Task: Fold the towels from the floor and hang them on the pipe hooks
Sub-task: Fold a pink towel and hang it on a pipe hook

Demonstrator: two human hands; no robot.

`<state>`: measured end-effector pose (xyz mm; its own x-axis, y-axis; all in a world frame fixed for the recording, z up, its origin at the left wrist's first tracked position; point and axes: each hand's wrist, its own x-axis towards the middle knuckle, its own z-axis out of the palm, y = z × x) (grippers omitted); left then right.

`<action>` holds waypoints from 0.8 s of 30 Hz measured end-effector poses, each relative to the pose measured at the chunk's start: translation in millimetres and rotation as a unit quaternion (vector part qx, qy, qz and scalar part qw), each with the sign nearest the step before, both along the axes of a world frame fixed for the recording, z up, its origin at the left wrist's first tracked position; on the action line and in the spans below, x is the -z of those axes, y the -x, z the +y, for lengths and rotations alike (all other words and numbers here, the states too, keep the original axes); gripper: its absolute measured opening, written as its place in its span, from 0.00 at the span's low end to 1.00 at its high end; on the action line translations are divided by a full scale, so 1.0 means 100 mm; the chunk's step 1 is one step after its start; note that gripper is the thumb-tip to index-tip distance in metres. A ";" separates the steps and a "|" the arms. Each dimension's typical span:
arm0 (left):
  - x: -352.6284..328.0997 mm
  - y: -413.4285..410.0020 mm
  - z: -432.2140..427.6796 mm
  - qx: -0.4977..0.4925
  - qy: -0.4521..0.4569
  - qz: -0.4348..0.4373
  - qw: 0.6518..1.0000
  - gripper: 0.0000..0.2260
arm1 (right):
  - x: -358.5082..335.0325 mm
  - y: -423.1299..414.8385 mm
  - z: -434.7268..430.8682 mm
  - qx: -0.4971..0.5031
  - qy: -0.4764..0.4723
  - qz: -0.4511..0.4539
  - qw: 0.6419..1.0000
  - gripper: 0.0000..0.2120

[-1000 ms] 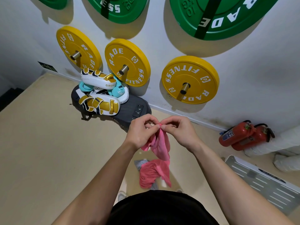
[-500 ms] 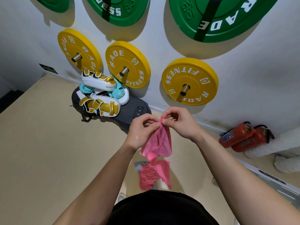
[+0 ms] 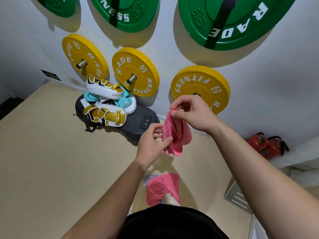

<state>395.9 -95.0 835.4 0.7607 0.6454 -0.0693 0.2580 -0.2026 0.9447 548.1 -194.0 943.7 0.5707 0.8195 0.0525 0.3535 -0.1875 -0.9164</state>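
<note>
Half a second ago both hands met at one height and pinched the top of the pink towel (image 3: 174,135) together. Now they are apart. The right hand (image 3: 191,114) is raised, up in front of a yellow weight plate, and the left hand (image 3: 151,144) has dropped down and to the left along the cloth. The towel, which hung narrow before, is now spread a little wider between them. The second pink towel (image 3: 162,188) lies where it did on the floor (image 3: 51,152), below the hands and close to the person's body.

The right hand pinches the towel's top edge between thumb and forefinger, its other fingers curled loosely above. The left hand grasps the towel's left edge lower down, the thumb laid across the front of the cloth and the fingers curled behind it. Both forearms reach forward, the right one higher. The towel hangs in the air, clear of the floor.

There are two pink towels, one held and one on the floor, with a scrap of grey cloth (image 3: 149,178) showing under the second. Three yellow plates (image 3: 135,71) and three green plates (image 3: 127,12) hang on the wall. Two white and gold pads (image 3: 105,116) sit on a dark grey pad (image 3: 138,121). Two red fire extinguishers (image 3: 265,145) lie at the right by the wall.
</note>
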 end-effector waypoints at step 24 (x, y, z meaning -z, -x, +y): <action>0.38 0.60 0.72 -0.070 -0.020 0.196 0.978 0.10 | 0.60 -0.41 -0.36 0.169 0.105 -0.029 0.980 0.08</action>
<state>336.2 -22.5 797.1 0.5854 0.7495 -0.3092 0.6258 -0.1752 0.7601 588.6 -230.2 883.3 0.8129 0.5798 -0.0554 0.2894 -0.4847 -0.8254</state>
